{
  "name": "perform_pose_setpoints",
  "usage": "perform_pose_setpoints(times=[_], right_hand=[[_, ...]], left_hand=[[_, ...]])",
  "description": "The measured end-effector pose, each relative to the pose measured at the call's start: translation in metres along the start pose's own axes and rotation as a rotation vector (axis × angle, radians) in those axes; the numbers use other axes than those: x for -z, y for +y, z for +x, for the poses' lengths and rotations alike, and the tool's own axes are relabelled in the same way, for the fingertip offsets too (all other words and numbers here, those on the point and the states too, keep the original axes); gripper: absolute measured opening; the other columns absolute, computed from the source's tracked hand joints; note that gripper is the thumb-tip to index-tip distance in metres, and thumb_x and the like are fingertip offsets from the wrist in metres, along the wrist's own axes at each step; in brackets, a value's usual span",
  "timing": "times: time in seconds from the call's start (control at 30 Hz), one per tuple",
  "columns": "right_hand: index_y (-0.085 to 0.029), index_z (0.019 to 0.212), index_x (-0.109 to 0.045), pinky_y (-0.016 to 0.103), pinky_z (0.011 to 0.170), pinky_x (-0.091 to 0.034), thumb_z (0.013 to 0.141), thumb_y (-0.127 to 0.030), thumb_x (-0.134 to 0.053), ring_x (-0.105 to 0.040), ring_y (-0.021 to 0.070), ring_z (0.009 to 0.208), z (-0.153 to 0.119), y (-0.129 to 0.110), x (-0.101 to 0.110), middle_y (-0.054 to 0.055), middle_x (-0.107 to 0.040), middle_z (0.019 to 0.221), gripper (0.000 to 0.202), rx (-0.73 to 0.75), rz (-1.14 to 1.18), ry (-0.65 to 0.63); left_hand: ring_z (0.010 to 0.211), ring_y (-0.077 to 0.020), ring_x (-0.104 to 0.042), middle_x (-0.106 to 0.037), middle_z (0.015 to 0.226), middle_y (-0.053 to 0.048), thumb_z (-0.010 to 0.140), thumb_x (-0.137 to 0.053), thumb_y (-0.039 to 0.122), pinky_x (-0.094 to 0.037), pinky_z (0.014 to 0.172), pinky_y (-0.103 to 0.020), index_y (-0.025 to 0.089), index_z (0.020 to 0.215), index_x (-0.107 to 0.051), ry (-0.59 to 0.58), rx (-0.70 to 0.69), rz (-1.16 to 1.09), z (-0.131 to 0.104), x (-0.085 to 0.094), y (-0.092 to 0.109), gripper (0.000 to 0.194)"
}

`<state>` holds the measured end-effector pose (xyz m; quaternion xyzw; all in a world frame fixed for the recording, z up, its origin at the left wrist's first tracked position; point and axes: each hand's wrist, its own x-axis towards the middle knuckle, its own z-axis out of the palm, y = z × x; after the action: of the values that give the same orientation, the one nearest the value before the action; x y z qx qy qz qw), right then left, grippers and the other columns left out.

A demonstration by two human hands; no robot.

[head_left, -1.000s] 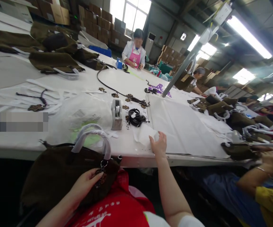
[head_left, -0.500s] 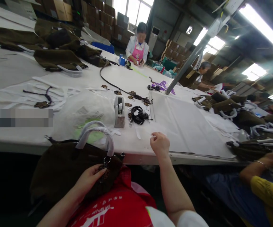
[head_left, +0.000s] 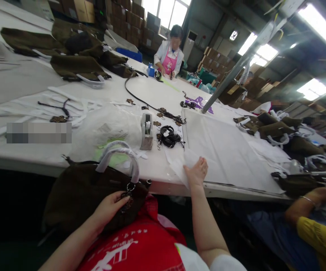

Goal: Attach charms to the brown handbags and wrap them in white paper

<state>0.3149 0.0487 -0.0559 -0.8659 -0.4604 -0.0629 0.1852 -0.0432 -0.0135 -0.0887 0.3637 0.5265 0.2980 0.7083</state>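
Observation:
A dark brown bag (head_left: 75, 192) with wrapped handles (head_left: 119, 150) leans against the table's front edge. My left hand (head_left: 113, 207) is closed on the dark charm (head_left: 127, 203) hanging from the ring below the handle. To the right, my right hand (head_left: 197, 172) lies on a thin white sheet (head_left: 176, 165) at the table edge, its fingers spread. Beyond the bag stand a tape dispenser (head_left: 146, 131) and a coil of black cords (head_left: 169, 136). Clear plastic wrap (head_left: 95, 131) is heaped behind the handles.
Brown bags (head_left: 78, 67) lie at the back left, more bags (head_left: 275, 128) on the right. A metal pole (head_left: 227, 81) rises from the table. A person in a pink apron (head_left: 170, 62) works opposite; a person's yellow sleeve (head_left: 317, 233) shows at lower right.
My right hand has gone from a closed shape to spread fingers, and the thin white sheet now lies under and beside it. The whole view has shifted slightly. My left hand remains on the charm.

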Motion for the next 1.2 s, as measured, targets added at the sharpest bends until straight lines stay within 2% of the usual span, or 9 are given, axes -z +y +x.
perform_pose_setpoints(times=[0.1, 0.23, 0.37, 0.53, 0.67, 0.8, 0.93, 1.07, 1.2], right_hand=[[0.000, 0.148, -0.019, 0.048, 0.109, -0.027, 0.060, -0.048, -0.082, -0.034, 0.0417, 0.133, 0.004, 0.006, -0.006, 0.031, -0.034, 0.144, 0.118, -0.148, -0.019, -0.002], [-0.004, 0.148, -0.018, 0.050, 0.109, -0.027, 0.055, -0.056, -0.082, -0.032, 0.0410, 0.135, 0.013, 0.013, -0.009, 0.031, -0.032, 0.146, 0.124, -0.274, -0.003, -0.102], [-0.004, 0.148, -0.020, 0.056, 0.110, -0.023, 0.049, -0.054, -0.084, -0.029, 0.0440, 0.137, 0.017, 0.016, -0.009, 0.034, -0.030, 0.147, 0.128, -0.327, 0.057, -0.084], [-0.002, 0.145, -0.028, 0.047, 0.103, -0.038, 0.072, -0.036, -0.069, -0.053, 0.0347, 0.120, 0.012, 0.010, 0.008, 0.027, -0.055, 0.129, 0.090, -0.169, 0.284, 0.079], [-0.008, 0.115, -0.064, 0.038, 0.079, -0.053, 0.075, -0.042, -0.067, -0.067, 0.0275, 0.092, 0.002, 0.002, 0.044, 0.016, -0.070, 0.101, 0.053, -0.042, 0.772, 0.176], [-0.014, 0.087, -0.072, 0.029, 0.061, -0.055, 0.065, -0.038, -0.079, -0.069, 0.0200, 0.071, -0.013, -0.004, 0.092, 0.006, -0.073, 0.080, 0.032, 0.032, 1.241, -0.079], [-0.015, 0.079, -0.073, 0.025, 0.050, -0.052, 0.070, -0.038, -0.077, -0.065, 0.0161, 0.055, -0.035, -0.015, 0.122, 0.004, -0.072, 0.069, 0.025, 0.150, 1.231, -0.570], [-0.013, 0.070, -0.071, 0.021, 0.043, -0.043, 0.070, -0.039, -0.077, -0.057, 0.0126, 0.046, -0.066, -0.041, 0.096, 0.002, -0.068, 0.058, 0.027, 0.297, 0.814, -1.082], [-0.016, 0.061, -0.069, 0.024, 0.054, -0.047, 0.061, -0.019, -0.078, -0.058, 0.0143, 0.052, -0.106, -0.079, 0.033, -0.001, -0.066, 0.055, 0.010, 0.236, 0.770, -1.051]], left_hand=[[0.088, -0.0296, -0.069, -0.076, 0.092, -0.010, 0.054, -0.081, 0.061, -0.051, 0.084, -0.040, 0.015, 0.094, -0.071, 0.001, 0.001, 0.005, -0.001, 0.000, -0.001, 0.062], [0.090, -0.0303, -0.069, -0.076, 0.093, -0.011, 0.053, -0.081, 0.060, -0.051, 0.085, -0.041, 0.015, 0.096, -0.071, -0.003, 0.006, 0.011, -0.002, 0.000, 0.001, 0.063], [0.089, -0.0301, -0.069, -0.076, 0.094, -0.011, 0.054, -0.081, 0.060, -0.052, 0.084, -0.040, 0.014, 0.098, -0.070, -0.004, -0.011, 0.028, -0.003, -0.001, 0.000, 0.064], [0.083, -0.0273, -0.069, -0.076, 0.088, -0.008, 0.055, -0.080, 0.057, -0.052, 0.078, -0.037, 0.015, 0.092, -0.071, 0.014, -0.046, 0.045, -0.006, -0.001, 0.002, 0.056], [0.074, -0.0220, -0.067, -0.075, 0.078, -0.005, 0.055, -0.083, 0.046, -0.051, 0.067, -0.030, 0.015, 0.083, -0.072, -0.006, -0.012, 0.022, -0.015, 0.000, 0.016, 0.043], [0.063, -0.0159, -0.064, -0.072, 0.071, -0.005, 0.062, -0.080, 0.033, -0.048, 0.055, -0.024, 0.014, 0.078, -0.072, -0.056, 0.086, -0.069, -0.018, 0.001, 0.032, 0.027], [0.058, -0.0137, -0.064, -0.072, 0.071, -0.007, 0.072, -0.071, 0.027, -0.046, 0.047, -0.021, 0.012, 0.076, -0.070, -0.072, 0.162, -0.119, -0.013, 0.004, 0.044, 0.015], [0.054, -0.0150, -0.064, -0.073, 0.071, -0.009, 0.075, -0.069, 0.025, -0.046, 0.040, -0.021, 0.013, 0.075, -0.069, -0.082, 0.198, -0.105, -0.007, 0.008, 0.059, 0.012], [0.054, -0.0153, -0.065, -0.073, 0.071, -0.010, 0.075, -0.068, 0.024, -0.048, 0.041, -0.021, 0.013, 0.073, -0.069, -0.099, 0.185, -0.049, -0.002, 0.008, 0.073, 0.011]])
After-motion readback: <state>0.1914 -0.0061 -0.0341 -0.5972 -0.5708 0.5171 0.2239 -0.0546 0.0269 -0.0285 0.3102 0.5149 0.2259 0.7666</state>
